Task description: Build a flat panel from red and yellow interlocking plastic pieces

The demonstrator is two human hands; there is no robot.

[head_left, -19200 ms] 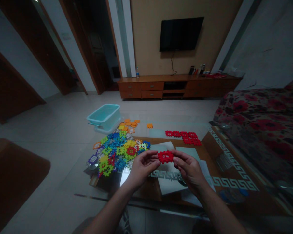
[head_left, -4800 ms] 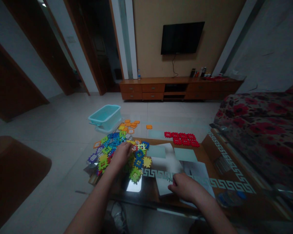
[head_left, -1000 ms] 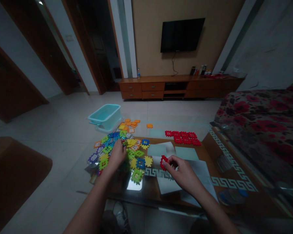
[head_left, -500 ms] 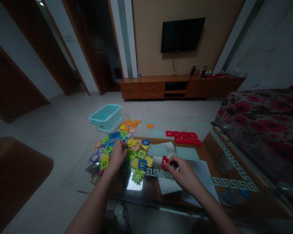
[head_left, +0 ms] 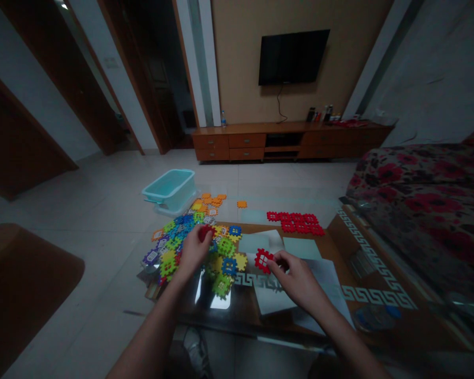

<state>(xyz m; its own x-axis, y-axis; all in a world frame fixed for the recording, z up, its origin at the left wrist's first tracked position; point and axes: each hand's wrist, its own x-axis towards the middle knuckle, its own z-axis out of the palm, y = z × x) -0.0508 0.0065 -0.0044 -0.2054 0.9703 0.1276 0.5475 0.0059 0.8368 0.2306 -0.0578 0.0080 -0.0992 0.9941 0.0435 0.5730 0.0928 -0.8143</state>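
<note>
At the near side of the glass table [head_left: 240, 310], the right hand [head_left: 296, 278] pinches a red piece [head_left: 259, 261] between thumb and forefinger, tilted and joined to nothing. To its left, the left hand [head_left: 193, 247] has thumb and fingers closed on a darker red piece [head_left: 207, 230] over the heap of mixed pieces [head_left: 180, 231]. The heap lies loose, with a little red showing at its near left. Farther right, red tiles [head_left: 294, 222] lie edge to edge in two rows, the nearer offset to the right; both held pieces are outside this group. One orange piece [head_left: 242, 204] lies apart, left of the rows, and the tub [head_left: 177, 197] stands at the far left. The near edge of the view cuts off both forearms. A bottle [head_left: 375, 318] at near right is indistinct. The left hand covers part of its piece, so exact finger contact cannot be told. Overlap prevents a count of the heap. Whether the tiles in the rows interlock is unclear, and the tub's near wall hides its floor.
</note>
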